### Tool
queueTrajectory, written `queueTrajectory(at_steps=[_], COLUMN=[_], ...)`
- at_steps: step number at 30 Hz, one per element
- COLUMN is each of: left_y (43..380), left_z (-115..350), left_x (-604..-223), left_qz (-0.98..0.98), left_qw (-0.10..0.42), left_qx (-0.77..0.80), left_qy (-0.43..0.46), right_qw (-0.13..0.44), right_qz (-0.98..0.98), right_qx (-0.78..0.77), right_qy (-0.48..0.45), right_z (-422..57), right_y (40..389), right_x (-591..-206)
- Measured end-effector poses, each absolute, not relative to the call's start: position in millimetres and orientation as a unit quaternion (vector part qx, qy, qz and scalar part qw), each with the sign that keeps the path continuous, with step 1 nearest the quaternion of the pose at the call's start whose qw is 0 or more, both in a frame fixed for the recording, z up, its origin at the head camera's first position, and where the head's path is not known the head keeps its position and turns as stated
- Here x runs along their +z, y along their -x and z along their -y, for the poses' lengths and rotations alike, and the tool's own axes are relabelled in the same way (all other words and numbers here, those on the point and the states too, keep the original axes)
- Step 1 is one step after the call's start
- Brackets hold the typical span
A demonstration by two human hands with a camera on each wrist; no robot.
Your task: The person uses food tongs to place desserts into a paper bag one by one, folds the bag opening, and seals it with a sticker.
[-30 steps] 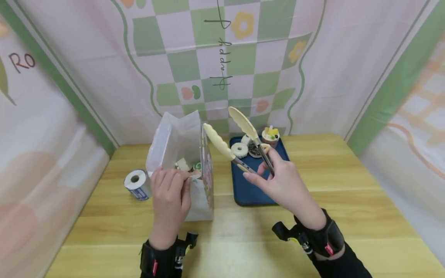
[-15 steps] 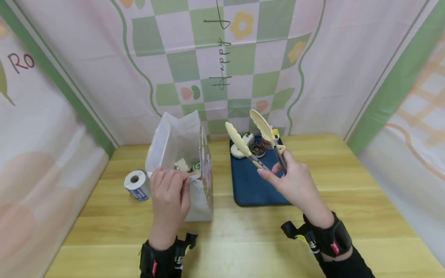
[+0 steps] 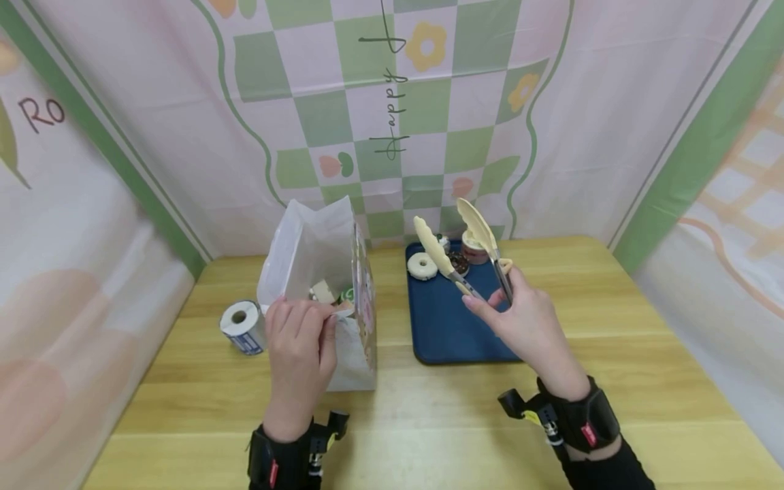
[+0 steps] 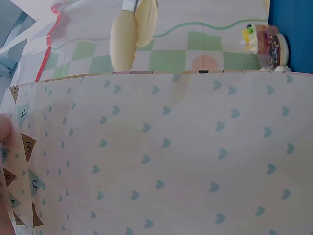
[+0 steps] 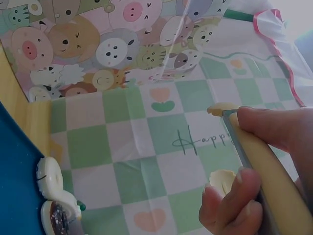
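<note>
My left hand (image 3: 300, 354) grips the near rim of an upright white paper bag (image 3: 314, 248), holding its mouth wide. Inside lie a pale block (image 3: 322, 292) and a green-patterned thing (image 3: 347, 295), partly hidden. With thumb and fingers my right hand (image 3: 531, 330) holds tongs (image 3: 433, 246) with cream tips; the arms stand apart, nothing between them. They hover above a blue tray (image 3: 459, 333). At its back sit a white donut (image 3: 422, 266), a chocolate donut (image 3: 459, 263) partly behind the tongs, and a dessert cup (image 3: 474, 251). Another white piece (image 3: 444, 241) is mostly hidden.
A roll of labels (image 3: 243, 328) stands upright on the wooden table (image 3: 416, 422), left of the bag. A printed cloth backdrop (image 3: 392, 122) rises just behind the table and along both sides. The tray sits right of the bag with a strip of table between.
My right hand has carried the tongs rightward, from beside the bag to over the tray, slowing lately. The tongs remain spread. My left hand and the bag have stayed put.
</note>
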State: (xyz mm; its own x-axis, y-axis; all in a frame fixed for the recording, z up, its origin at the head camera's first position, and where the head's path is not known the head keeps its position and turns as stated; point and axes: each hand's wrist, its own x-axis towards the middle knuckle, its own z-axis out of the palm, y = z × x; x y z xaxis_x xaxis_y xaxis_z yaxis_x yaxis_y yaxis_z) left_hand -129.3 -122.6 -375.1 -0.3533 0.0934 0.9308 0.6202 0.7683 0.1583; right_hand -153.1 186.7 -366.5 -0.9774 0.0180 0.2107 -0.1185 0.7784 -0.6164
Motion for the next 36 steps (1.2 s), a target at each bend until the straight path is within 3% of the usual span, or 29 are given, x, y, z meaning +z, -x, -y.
queueTrajectory(at_steps=[36], left_y=[128], left_z=[123], left_x=[-374], left_qz=[0.798], left_qw=[0.497], left_qx=[-0.260], left_qy=[0.218], right_qw=[0.047], right_qz=[0.942], right_qx=[0.333], right_qy=[0.018], right_z=[-200], right_y=[185], right_x=[-406])
